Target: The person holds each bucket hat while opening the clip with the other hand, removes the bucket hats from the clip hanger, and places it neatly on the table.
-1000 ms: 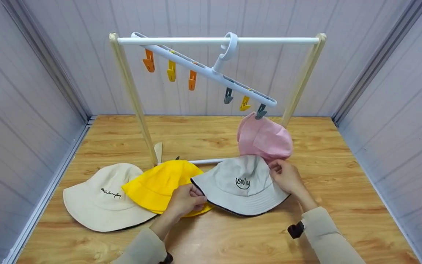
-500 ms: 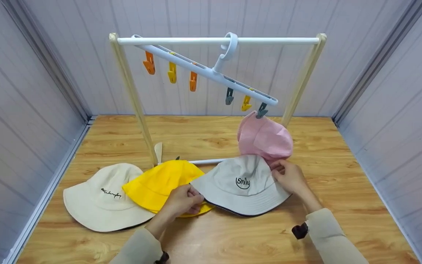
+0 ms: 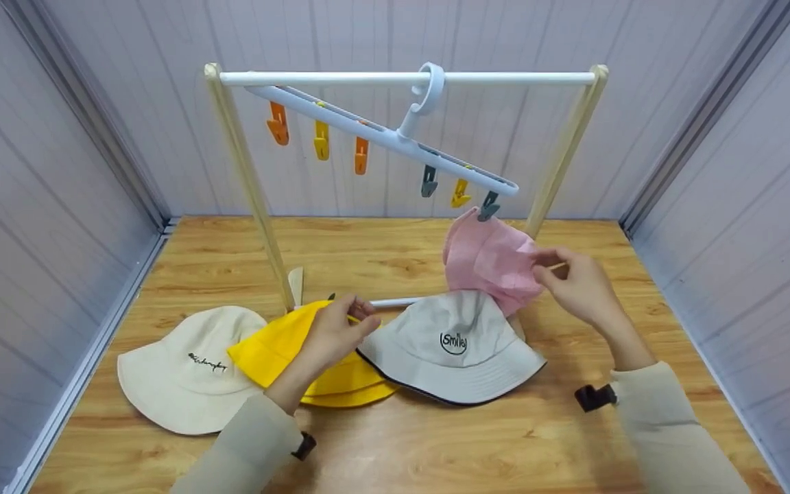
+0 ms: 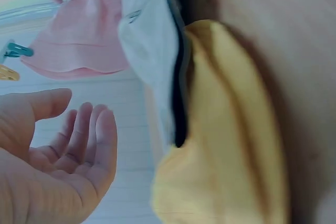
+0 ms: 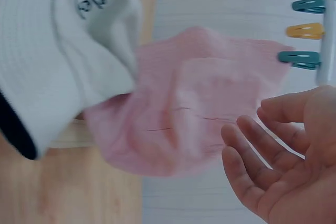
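Observation:
A pink bucket hat (image 3: 484,257) hangs from the dark grey clip (image 3: 489,206) at the low right end of a white clip hanger (image 3: 347,123). My right hand (image 3: 577,285) is at the hat's right side, fingers loosely bent, and nothing is between them in the right wrist view. The grey bucket hat (image 3: 422,343) with "Smile" lettering lies on the table, overlapping the pink one's lower edge. Over the yellow bucket hat (image 3: 278,346) is my left hand (image 3: 330,333), its fingers relaxed and bare of any object in the left wrist view (image 4: 73,161).
At the left lies a cream bucket hat (image 3: 189,391), partly under the yellow one. The hanger hooks over the white rail (image 3: 518,78) of a wooden-legged rack (image 3: 247,171). Several other orange, yellow and grey clips hang without hats. Panel walls (image 3: 731,171) enclose the table.
Both hands have come off the grey hat. My right hand has risen to the pink hat's side, and my left hand has moved up over the yellow hat. The hanger's left end has dipped slightly.

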Tool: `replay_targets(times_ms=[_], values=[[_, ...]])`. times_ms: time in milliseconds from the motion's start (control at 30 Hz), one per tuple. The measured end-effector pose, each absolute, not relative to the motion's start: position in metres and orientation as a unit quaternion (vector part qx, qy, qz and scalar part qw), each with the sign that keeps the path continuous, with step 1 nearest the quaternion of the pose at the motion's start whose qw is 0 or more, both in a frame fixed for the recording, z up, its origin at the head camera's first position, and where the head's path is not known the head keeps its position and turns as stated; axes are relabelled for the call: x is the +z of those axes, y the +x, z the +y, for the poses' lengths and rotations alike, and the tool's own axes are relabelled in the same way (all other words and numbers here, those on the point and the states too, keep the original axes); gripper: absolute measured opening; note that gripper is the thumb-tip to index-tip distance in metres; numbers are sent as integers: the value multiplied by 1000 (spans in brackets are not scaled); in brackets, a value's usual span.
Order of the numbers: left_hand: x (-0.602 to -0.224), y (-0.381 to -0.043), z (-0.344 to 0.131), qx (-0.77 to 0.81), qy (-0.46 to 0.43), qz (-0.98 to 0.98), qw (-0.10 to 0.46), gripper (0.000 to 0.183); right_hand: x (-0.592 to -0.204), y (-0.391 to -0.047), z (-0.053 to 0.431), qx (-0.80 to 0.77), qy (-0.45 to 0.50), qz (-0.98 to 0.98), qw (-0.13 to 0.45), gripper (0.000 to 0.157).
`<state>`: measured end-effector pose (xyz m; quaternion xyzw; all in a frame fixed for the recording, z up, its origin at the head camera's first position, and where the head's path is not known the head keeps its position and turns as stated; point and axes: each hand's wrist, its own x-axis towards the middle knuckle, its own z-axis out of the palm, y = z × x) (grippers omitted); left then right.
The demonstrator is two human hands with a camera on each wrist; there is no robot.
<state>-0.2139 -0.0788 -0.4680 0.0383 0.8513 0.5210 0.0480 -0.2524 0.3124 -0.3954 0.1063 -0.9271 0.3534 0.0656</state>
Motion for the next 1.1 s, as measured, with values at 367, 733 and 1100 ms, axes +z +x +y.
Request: replay_targets(times_ms=[367, 733, 1100], values=[[-426, -236, -55, 526, 107, 844, -20, 21, -351, -260, 306, 387, 148, -905, 96, 36], [-413, -260, -30, 542, 168, 820, -71, 28, -336, -268, 295, 422, 151, -891, 68, 51], [-414, -279, -2, 529, 200, 817, -117, 41, -334, -282, 277, 521, 160, -837, 49, 60]])
